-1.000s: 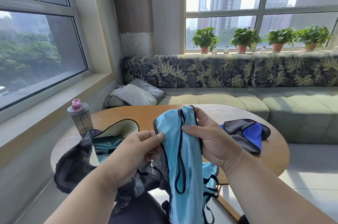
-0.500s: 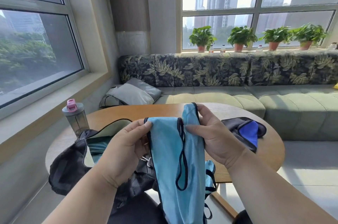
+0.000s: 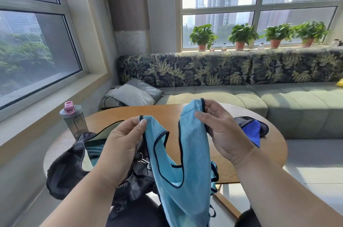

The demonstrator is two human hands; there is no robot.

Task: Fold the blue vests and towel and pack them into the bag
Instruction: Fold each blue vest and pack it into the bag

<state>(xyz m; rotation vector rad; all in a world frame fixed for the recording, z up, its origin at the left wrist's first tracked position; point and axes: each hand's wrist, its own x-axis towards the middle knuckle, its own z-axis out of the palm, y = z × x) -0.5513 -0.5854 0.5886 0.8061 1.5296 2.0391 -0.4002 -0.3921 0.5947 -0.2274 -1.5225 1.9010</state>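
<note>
Head view: left hand (image 3: 118, 145), right hand (image 3: 220, 134) each pinch vest (image 3: 181, 174) strap

No text, label, brand, number or sign can be read anywhere here, neither on the things on the table nor on those along the windowsill.

Light-blue vest (image 3: 185, 167) hangs; bag (image 3: 74, 167) apparently open.
</note>
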